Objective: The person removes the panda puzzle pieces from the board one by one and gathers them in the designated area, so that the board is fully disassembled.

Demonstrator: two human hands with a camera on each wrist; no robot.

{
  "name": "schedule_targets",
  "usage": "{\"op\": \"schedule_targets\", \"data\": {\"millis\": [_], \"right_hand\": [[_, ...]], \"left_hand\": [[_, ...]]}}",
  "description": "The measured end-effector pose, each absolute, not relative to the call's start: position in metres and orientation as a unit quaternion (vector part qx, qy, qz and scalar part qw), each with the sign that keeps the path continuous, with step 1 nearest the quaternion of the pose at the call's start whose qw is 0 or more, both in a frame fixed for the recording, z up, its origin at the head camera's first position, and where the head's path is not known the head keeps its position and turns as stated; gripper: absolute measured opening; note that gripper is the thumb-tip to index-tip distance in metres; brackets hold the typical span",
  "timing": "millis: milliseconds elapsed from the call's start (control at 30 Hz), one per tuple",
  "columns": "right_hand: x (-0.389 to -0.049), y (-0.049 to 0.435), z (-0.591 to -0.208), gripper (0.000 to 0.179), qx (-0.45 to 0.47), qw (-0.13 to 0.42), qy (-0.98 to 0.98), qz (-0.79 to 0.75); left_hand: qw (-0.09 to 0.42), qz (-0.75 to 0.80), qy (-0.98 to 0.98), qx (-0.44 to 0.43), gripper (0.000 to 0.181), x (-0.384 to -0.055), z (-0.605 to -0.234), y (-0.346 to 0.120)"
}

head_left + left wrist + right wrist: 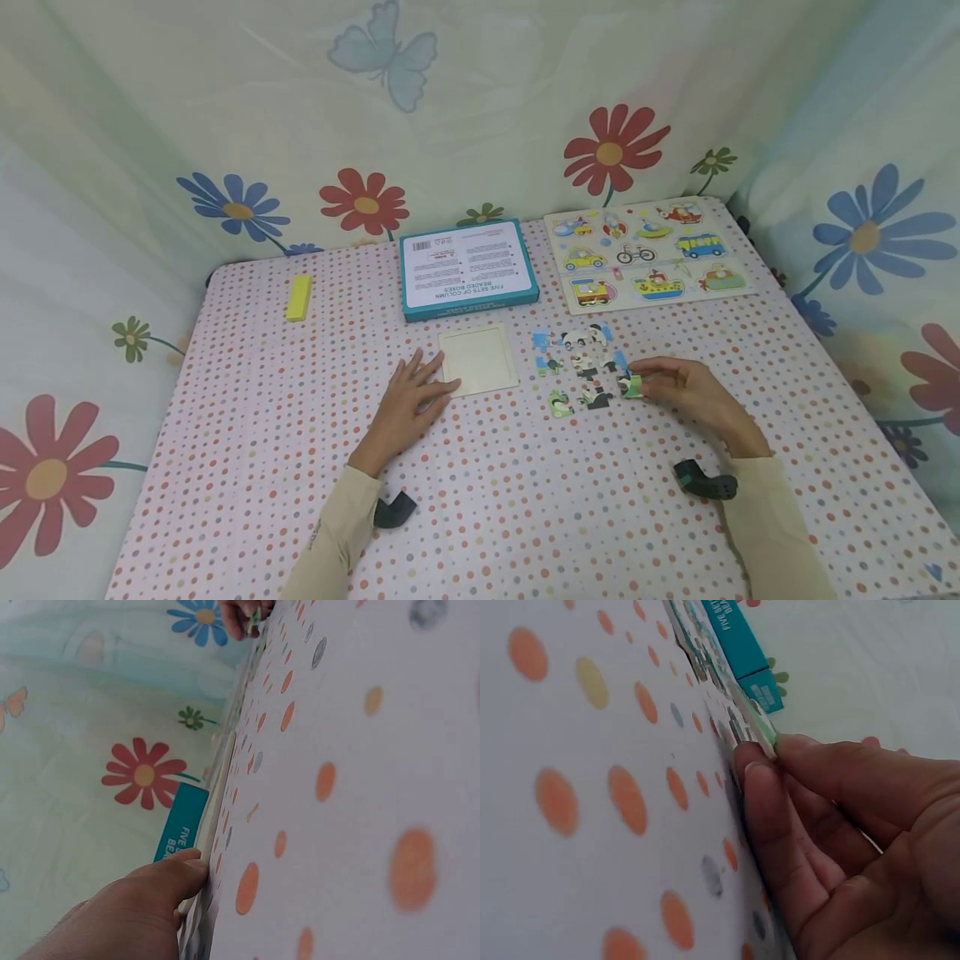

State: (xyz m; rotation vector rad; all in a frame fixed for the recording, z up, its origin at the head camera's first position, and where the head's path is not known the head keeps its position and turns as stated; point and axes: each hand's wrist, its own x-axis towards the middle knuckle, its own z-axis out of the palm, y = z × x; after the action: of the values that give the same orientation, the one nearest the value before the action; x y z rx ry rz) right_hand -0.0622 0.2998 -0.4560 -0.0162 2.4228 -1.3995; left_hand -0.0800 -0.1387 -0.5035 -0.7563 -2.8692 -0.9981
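My left hand [411, 405] lies with spread fingers on the left edge of a square, cream puzzle tray [480, 360]. In the left wrist view its thumb [169, 881] touches the tray's thin edge. My right hand [693, 398] pinches a green and black puzzle piece [631, 384] between thumb and fingers. Seen from the right wrist, that piece [761, 727] is tilted, one edge raised near the tabletop. Several other panda puzzle pieces [583, 362] lie loosely laid out just left of the right hand, with gaps between them.
Behind the tray lies a teal and white box [468, 271]. A pictured vehicle board [648, 254] lies at the back right, and a yellow block [298, 298] at the back left. Flower-printed curtains [480, 108] enclose the dotted table [525, 500].
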Motion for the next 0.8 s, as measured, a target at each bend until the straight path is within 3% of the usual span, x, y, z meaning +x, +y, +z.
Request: {"op": "schedule_targets", "data": {"millis": [800], "right_hand": [[-0.0611,0.2917,-0.4603,0.03,-0.026,0.134,0.874,-0.466]], "left_hand": [[-0.004,-0.324,-0.915,-0.241,0.028,-0.0813,-0.5058,-0.1395]]}}
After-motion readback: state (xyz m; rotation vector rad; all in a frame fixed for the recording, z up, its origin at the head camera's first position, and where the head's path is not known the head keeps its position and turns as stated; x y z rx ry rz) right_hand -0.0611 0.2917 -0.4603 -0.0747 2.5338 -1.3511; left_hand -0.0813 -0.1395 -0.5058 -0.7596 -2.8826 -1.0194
